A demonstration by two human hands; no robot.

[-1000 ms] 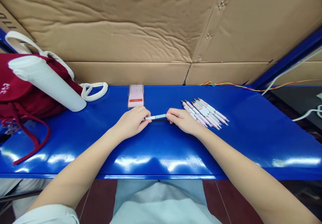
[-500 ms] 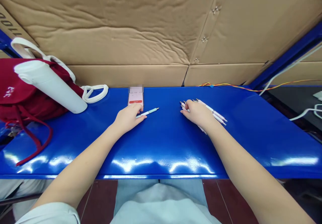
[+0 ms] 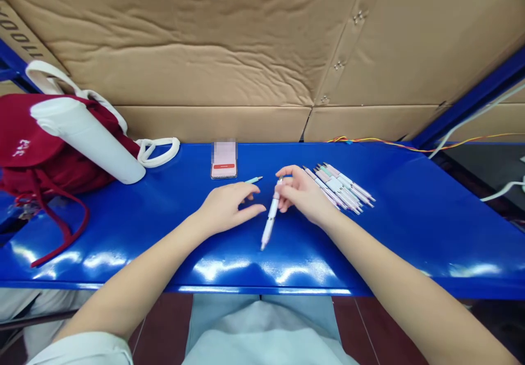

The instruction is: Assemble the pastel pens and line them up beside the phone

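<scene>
A white and pink pen [image 3: 269,220] is pinched near its upper end by the thumb and fingers of my right hand [image 3: 301,193], its other end slanting down toward me. Left of it, my left hand [image 3: 229,204] has its thumb and fingers apart, with the thumb close to the pen and nothing visibly gripped. Behind those fingers lies a light green pen [image 3: 254,180], partly hidden by the hand. Several pastel pens [image 3: 342,187] lie side by side in a bunch just right of my right hand.
A phone [image 3: 224,169] lies on the blue table [image 3: 164,255] near the cardboard wall [image 3: 229,70]. At left are a red bag [image 3: 61,160] and a white bottle [image 3: 94,143]. Coloured wires [image 3: 381,140] run along the back edge at right.
My right hand has left the bunch and moved left with a pen in it. My left hand has shifted right and toward me, off the phone; its fingers now stand apart.
</scene>
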